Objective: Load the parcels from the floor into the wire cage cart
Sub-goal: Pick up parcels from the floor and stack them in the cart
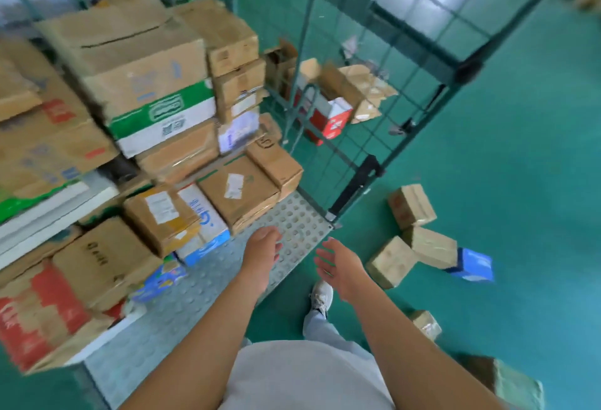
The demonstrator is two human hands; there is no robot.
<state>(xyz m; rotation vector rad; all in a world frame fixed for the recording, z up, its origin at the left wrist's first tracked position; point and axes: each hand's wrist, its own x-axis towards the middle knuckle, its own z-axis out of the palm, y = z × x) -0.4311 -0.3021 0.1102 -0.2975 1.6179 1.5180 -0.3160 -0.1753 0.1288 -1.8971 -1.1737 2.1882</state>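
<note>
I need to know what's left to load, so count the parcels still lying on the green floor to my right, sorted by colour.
Brown cardboard parcels: 5, at and
Blue parcel: 1, at
Total: 6

Parcels behind the cage mesh are left out. Both hands, left hand and right hand, hold nothing.

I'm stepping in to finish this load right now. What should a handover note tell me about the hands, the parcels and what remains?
Left hand: open, holding nothing, over the cart deck.
Right hand: open, fingers relaxed, holding nothing, beside the deck's edge.
Done: many boxes are stacked in the wire cage cart, filling its left side.
Left: on the green floor to the right, three brown parcels and a blue box lie clustered, with two more brown parcels nearer.
</note>
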